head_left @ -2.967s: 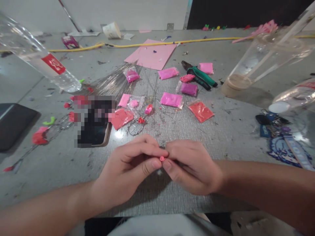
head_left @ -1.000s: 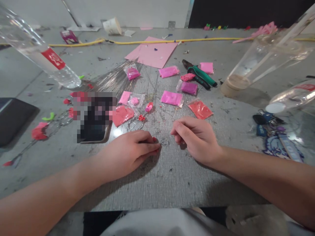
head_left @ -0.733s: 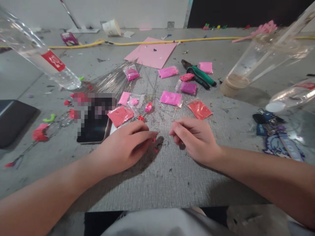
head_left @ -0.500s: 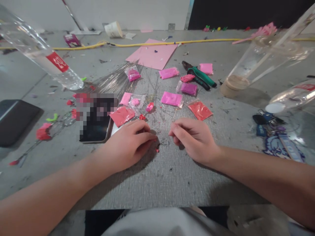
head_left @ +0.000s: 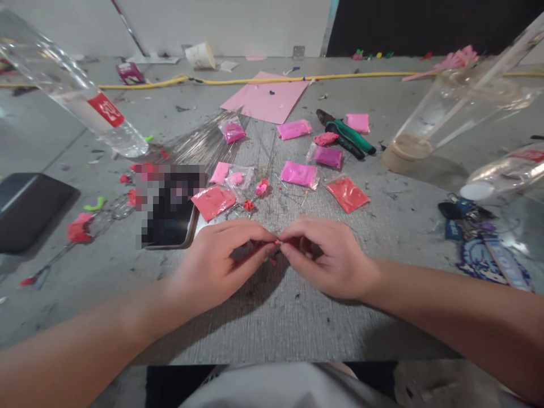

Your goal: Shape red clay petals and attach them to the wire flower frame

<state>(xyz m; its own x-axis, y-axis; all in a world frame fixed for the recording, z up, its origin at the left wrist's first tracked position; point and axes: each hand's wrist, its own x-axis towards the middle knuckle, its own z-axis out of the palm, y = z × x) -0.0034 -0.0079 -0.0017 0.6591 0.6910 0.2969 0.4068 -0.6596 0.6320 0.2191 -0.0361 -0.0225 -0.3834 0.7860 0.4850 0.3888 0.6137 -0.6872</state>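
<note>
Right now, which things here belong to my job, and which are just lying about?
Likely the job: pink bit between left hand and right hand, packets, wires, pliers.
Likely just lying about: phone, bottles, clear cup, keychain, yellow cable.

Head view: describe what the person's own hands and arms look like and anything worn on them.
The left hand and right hand are both bare, with no gloves, rings or watch visible. No sleeves show on the forearms. Pale grey clothing shows at the picture's bottom edge.
</note>
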